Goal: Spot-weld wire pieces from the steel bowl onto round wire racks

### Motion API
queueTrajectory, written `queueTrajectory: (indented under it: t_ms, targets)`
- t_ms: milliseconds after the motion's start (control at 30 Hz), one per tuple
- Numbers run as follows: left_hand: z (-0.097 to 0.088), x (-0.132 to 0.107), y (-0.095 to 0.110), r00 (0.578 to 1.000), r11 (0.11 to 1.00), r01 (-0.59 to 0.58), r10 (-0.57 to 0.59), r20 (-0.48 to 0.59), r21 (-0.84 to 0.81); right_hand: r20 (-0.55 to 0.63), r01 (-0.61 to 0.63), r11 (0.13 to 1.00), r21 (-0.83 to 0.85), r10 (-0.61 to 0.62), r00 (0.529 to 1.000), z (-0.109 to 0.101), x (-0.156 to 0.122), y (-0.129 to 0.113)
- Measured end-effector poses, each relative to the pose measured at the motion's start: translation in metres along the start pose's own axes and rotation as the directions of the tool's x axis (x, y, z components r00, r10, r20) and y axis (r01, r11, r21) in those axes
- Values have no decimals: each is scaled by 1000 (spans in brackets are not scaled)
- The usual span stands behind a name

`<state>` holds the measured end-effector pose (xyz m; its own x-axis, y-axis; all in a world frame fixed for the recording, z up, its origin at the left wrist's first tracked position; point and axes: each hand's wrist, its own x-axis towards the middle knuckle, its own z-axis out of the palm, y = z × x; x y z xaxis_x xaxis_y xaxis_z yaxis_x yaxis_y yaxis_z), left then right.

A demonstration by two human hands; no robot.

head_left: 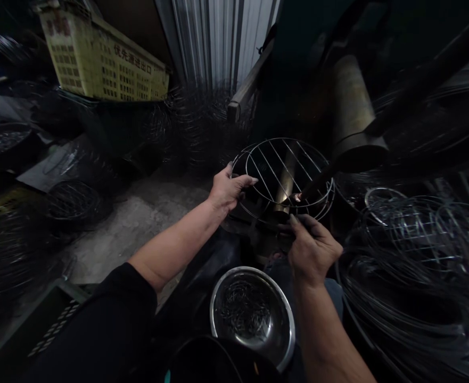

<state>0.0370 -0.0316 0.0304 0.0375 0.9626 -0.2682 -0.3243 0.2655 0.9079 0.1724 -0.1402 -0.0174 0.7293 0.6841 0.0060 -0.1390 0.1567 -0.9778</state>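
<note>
Bowl [279, 314] of metal bits [245, 307] near rack [281, 162]

The left forearm [174, 247] leaves a short black sleeve [110, 314] and reaches forward, slanting inward to the right. The left hand [227, 190] is closed in a grip, its thumb [247, 181] stretched out to the right. The right forearm [328, 330] rises more steeply, leaning left. The right hand [313, 247] sits nearer the body, fingers [317, 226] curled, thumb pointing forward; its fingertips are too dark to read.

Probably a workshop, wire heaps [421, 250] alongside
</note>
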Motion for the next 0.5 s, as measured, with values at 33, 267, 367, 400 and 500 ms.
queueTrajectory:
  t_ms: [33,267,367,400,500]
  targets:
    - [1,0,0,1000,1000,3,-3,-9,-5,4,4,1000,-11,-4,1000,0,0,0]
    - [4,2,0,1000,1000,20,-20,-22,-12,6,43,999,-33,-43,999,-1,2,0]
    - [6,6,0,998,999,46,-46,-31,-1,-1,48,999,-22,-48,999,1,5,-1]
    - [7,8,0,998,999,52,-52,-32,2,-2,45,999,-13,-45,999,1,6,-2]
    - [9,14,-1,997,998,64,-63,-36,13,-1,30,999,20,-30,1000,4,10,-3]
